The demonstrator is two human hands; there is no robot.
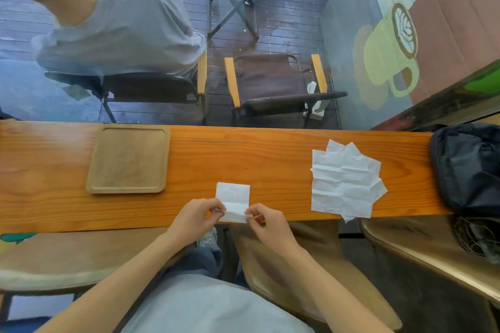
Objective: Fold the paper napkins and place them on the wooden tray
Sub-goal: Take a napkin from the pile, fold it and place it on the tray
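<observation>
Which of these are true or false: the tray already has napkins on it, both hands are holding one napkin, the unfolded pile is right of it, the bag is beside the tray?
1. The wooden tray already holds napkins: false, nothing lies on it.
2. The left hand and right hand both pinch the folded napkin: true.
3. The pile of unfolded napkins lies right of it: true.
4. The black bag sits beside the tray: false, it is at the counter's far right end.
</observation>
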